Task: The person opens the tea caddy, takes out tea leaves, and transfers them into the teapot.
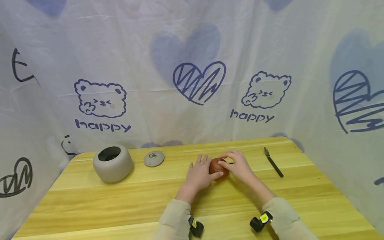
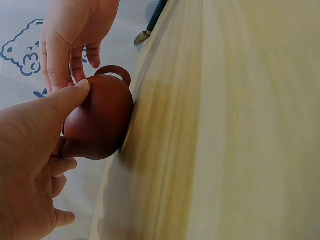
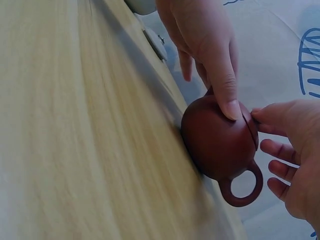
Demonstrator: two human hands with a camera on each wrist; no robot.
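A small reddish-brown teapot [image 1: 215,164] stands on the wooden table between both hands. My left hand [image 1: 198,172] holds its body, with the thumb on the near side and the other fingers around the spout side. At the top, my right hand [image 1: 240,165] pinches the teapot's lid [image 3: 252,128] between thumb and fingertips; the knob is hidden. In the right wrist view a thin dark seam shows between lid and body. The loop handle [image 3: 258,182] points toward the right hand, which does not hold it.
A grey round jar [image 1: 115,169] with its top uncovered stands at the table's left. Beside it lies a grey lid [image 1: 154,161] with a small metal knob. A black-handled tool [image 1: 274,165] with a metal tip lies at the right. Printed cloth hangs behind the wooden table [image 1: 120,206].
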